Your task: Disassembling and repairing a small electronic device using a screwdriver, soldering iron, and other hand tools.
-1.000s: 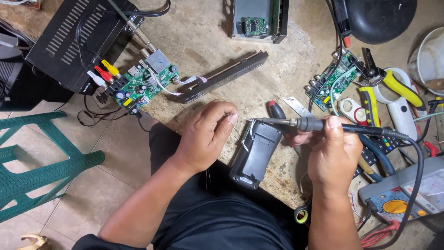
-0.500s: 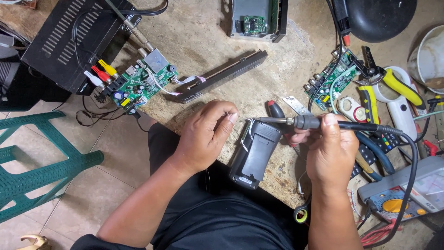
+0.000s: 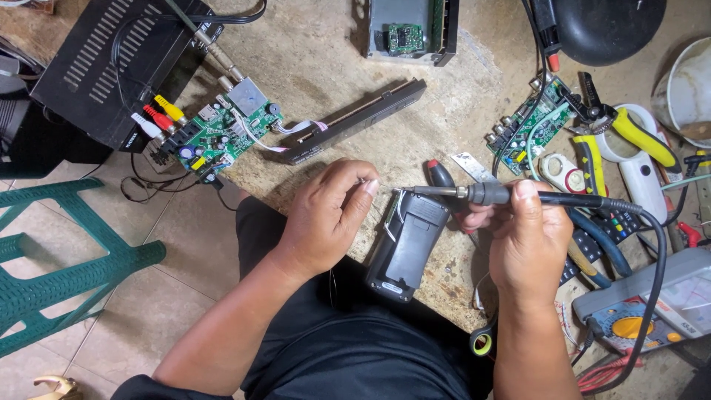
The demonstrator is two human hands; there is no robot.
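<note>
We log, at the near edge of a rough, pitted stone worktop (image 3: 326, 44), a black plastic handheld casing (image 3: 409, 241), oblong and matte, lying tilted with a small pale sticker at its near end; its print is too small to read. Our right hand (image 3: 527, 248) is closed around a soldering iron (image 3: 489, 194), dark grip with a grey collar, its metal tip pointing left over the far end of the casing. Our left hand (image 3: 326, 218) is curled just left of the casing, thumb and forefinger pinched together beside the tip; what they pinch we cannot tell. Far left we note a black perforated metal cover (image 3: 89, 63) and a green circuit board (image 3: 222, 133) carrying yellow, red and white plugs, with a long black front panel (image 3: 355, 122) lying diagonally to its right. Far centre: an opened metal chassis (image 3: 411, 30). Right: a second green circuit board (image 3: 527, 130), yellow-handled pliers (image 3: 629, 130), and a grey multimeter with a yellow dial (image 3: 644, 315) at near right. A green plastic stool (image 3: 52, 274) stands on the tiled floor at the left.
</note>
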